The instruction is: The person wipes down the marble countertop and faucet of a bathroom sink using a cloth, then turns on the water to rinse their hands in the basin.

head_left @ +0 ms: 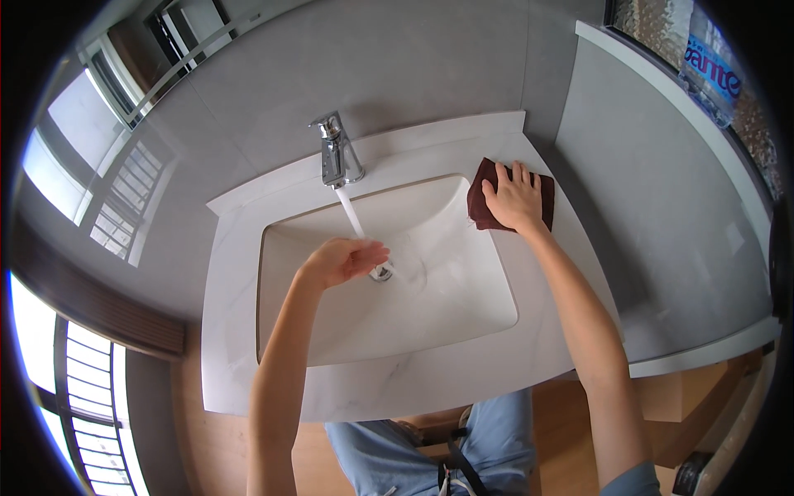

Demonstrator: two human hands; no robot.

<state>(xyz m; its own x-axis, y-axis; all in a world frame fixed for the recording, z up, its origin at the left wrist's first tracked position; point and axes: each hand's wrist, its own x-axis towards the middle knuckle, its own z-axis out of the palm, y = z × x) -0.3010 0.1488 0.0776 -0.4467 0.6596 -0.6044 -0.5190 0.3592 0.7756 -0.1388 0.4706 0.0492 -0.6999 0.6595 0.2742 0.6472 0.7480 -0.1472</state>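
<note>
Water (pixel 351 213) runs from a chrome faucet (pixel 334 157) into a white rectangular sink (pixel 447 306). My left hand (pixel 341 261) is over the basin at the stream, fingers stretched out and slightly cupped, holding nothing. Below its fingertips a round metal drain (pixel 381 276) partly shows. At the sink's right rim, a folded dark red cloth (pixel 481 205) lies on the white marbled countertop (pixel 538 306). Flat on top of this cloth rests my right hand (pixel 514 198), its fingers spread rather than wrapped round it.
A grey wall (pixel 430 66) rises behind the counter, with a low white backsplash (pixel 447 132). To the right is a grey side panel with a pale ledge (pixel 662 70); a clear plastic bottle (pixel 713 70) with a blue label is beyond it. Barred windows (pixel 89 413) are at the lower left.
</note>
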